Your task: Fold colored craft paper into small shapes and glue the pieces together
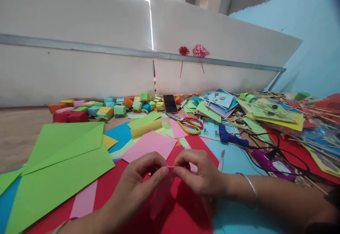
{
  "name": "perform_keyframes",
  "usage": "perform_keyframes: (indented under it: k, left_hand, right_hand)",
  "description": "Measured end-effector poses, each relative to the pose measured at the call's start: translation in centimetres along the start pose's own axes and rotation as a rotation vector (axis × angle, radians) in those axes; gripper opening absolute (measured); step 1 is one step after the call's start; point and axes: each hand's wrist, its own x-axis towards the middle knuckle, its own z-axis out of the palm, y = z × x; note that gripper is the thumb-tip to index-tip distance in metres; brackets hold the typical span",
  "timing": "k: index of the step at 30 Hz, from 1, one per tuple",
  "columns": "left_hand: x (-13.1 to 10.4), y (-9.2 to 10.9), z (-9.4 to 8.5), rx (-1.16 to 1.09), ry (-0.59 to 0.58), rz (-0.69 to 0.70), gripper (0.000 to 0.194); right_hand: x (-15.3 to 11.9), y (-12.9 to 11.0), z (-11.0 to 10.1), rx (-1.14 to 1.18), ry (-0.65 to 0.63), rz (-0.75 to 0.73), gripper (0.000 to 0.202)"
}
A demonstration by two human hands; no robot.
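Near the front middle, my left hand (145,177) and my right hand (198,172) are close together, thumbs and forefingers pinching the top edge of a small pink piece of paper (171,168). The rest of that piece hangs down blurred between my hands, so its full shape is unclear. Beneath them lies a large red sheet (138,221). A flat pink sheet (151,143) sits just beyond my fingers. To the right of my right hand is a craft knife (221,160), lying on light blue paper (239,159).
Scissors (190,125), a phone (170,104) and a blue glue gun (231,136) lie farther back. A black cable loops over a purple device (272,164). Green sheets (63,184) cover the left; folded paper boxes (105,113) line the white board (79,74). Decorated cards (219,98) and sticks pile right.
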Motion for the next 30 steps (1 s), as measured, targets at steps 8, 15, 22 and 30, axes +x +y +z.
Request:
perform_keyframes:
  k: [8, 15, 22, 30]
  left_hand:
    - [0.5, 0.1, 0.0, 0.001, -0.058, -0.089, 0.024]
    - [0.6, -0.1, 0.4, -0.013, -0.05, -0.181, 0.025]
    - [0.8, -0.5, 0.2, 0.363, 0.022, 0.095, 0.023]
    - [-0.9, -0.6, -0.4, 0.777, 0.439, 0.98, 0.006]
  right_hand:
    - [-0.2, 0.2, 0.4, 0.03, -0.034, 0.032, 0.011]
    - [0.1, 0.3, 0.0, 0.038, 0.003, 0.126, 0.01]
    - [0.2, 0.5, 0.0, -0.213, 0.03, -0.159, 0.007]
    - [0.7, 0.3, -0.3, 0.063, 0.289, 0.061, 0.008]
